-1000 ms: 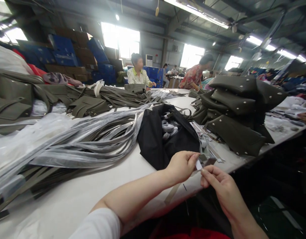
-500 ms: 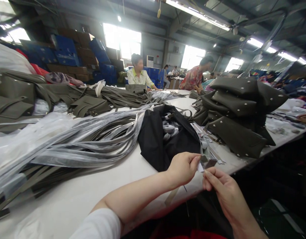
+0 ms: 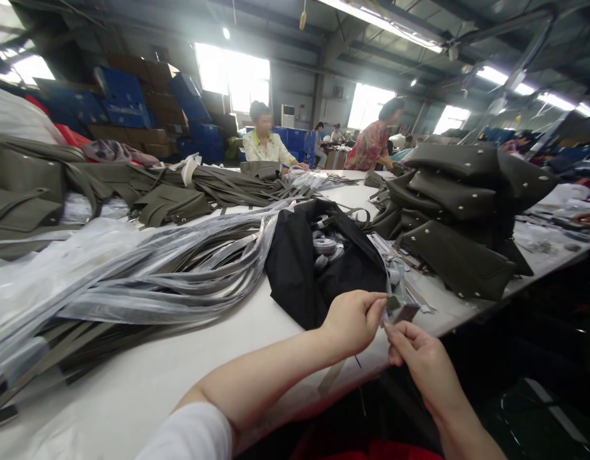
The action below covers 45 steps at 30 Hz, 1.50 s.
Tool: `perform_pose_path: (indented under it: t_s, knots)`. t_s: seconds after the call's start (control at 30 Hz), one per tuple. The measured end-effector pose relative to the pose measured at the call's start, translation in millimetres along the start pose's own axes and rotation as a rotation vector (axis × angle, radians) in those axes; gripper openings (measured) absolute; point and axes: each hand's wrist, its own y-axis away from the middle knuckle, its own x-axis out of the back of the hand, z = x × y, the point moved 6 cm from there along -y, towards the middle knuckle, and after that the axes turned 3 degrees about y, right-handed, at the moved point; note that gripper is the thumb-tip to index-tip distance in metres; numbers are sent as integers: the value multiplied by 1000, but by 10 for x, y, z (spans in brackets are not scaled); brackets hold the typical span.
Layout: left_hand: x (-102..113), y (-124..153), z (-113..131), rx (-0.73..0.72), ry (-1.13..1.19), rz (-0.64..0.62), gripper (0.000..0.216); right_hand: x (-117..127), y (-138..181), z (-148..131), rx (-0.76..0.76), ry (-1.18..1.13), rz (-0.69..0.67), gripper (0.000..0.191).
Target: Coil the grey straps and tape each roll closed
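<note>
My left hand [image 3: 355, 322] is closed in a pinch at the table's front edge. A small white slip [image 3: 384, 315] shows at its fingertips, mostly covered by the fingers. Thumb and forefinger of my right hand [image 3: 419, 350] are pressed together at the slip's lower end, just below my left fingertips. Right beyond the pinch is a small olive piece [image 3: 393, 302]; whether the left fingers hold it I cannot tell. Behind my left hand lies a black fabric bag [image 3: 295, 268], its mouth open on rolls of white tape [image 3: 324, 244].
On the left, long dark straps in clear plastic sleeves [image 3: 179, 287] spread over the white table [image 3: 218, 377]. Olive bags with metal studs [image 3: 460, 259] are piled at the right. Two people [image 3: 266, 144] work across the table. Loose strips and slips [image 3: 410, 281] lie beside the black bag.
My right hand has moved slightly left and up, closer to my left fingertips. Less of the white slip shows between the hands. My left hand stays almost in place.
</note>
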Motion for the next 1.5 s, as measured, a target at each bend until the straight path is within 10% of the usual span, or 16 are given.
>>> perform_pose_path:
  t_s: [0.8, 1.37, 1.5]
  knots:
    - [-351, -40, -451, 356, 537, -73, 50, 57, -119, 355, 18, 89, -12, 37]
    - [-84, 195, 243, -40, 216, 30, 37, 199, 23, -31, 100, 476, 297, 38]
    - [-11, 132, 222, -27, 167, 46, 35, 32, 81, -62, 187, 294, 124, 38]
